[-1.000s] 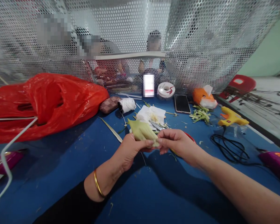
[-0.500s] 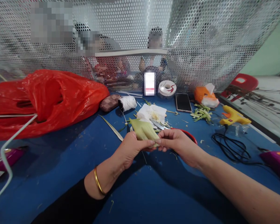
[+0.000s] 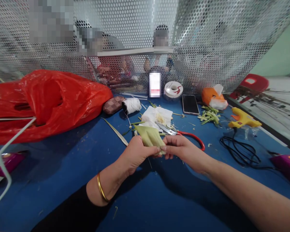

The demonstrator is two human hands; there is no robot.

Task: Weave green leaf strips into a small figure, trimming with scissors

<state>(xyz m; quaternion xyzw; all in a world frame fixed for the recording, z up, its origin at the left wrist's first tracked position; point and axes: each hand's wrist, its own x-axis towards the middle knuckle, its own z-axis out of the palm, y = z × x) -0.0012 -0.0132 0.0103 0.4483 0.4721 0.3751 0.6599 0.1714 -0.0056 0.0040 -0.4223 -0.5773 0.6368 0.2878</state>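
Note:
A pale green folded leaf piece (image 3: 148, 136) is held over the blue table (image 3: 62, 167) in the middle of the view. My left hand (image 3: 135, 154) grips its near end, fingers curled and thumb pressed on top. My right hand (image 3: 181, 149) pinches the same end from the right, fingertips meeting those of the left. Just behind the hands lie red-handled scissors (image 3: 183, 134) and a white tissue (image 3: 158, 115) with scraps on it. A spool of white thread (image 3: 131, 105) stands further back.
A big red plastic bag (image 3: 45, 100) fills the left. On the right lie a yellow glue gun (image 3: 243, 120), its black cord (image 3: 240, 152), green stem cuttings (image 3: 209, 116), a phone (image 3: 190, 104) and a tape roll (image 3: 173, 90). A perforated metal screen (image 3: 207, 48) closes the back, with people behind it.
Both hands stay together on the leaf piece with small finger shifts. The view has tipped slightly, so the scissors' red handle now shows more behind my right hand.

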